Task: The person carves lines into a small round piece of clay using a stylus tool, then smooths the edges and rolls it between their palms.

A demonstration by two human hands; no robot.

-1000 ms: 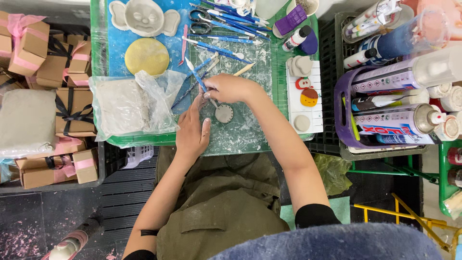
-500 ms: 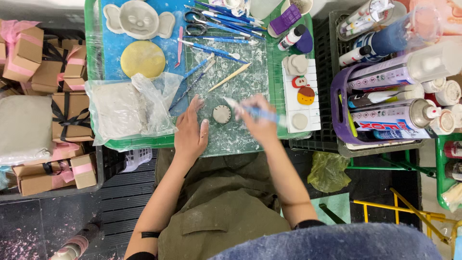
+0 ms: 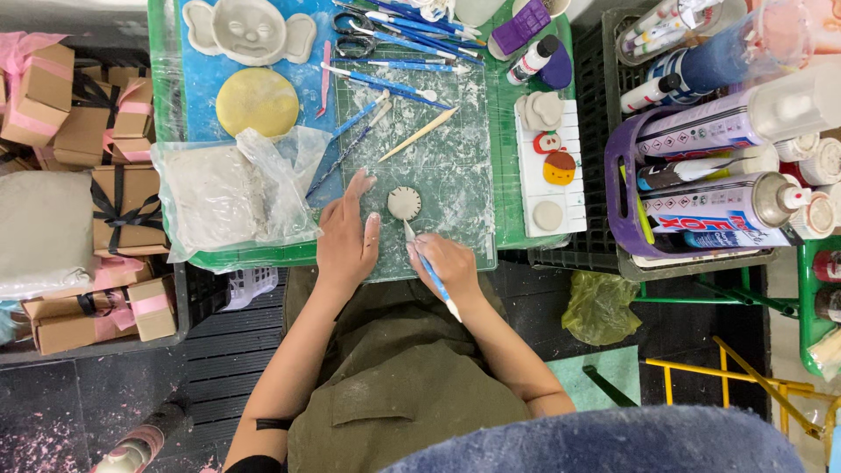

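Right hand (image 3: pixel 445 263) grips blue tool (image 3: pixel 429 271), tip at clay disc (image 3: pixel 404 202); I count rim notches, seemingly part-done. Left hand (image 3: pixel 348 236) flat, holding nothing.

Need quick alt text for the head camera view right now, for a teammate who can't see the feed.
Seen from above, a person's right hand holds a blue modelling tool with its tip at the edge of a small round clay disc on a green cutting mat, while the left hand rests flat beside it. A bag of clay, more tools and spray cans surround the mat.
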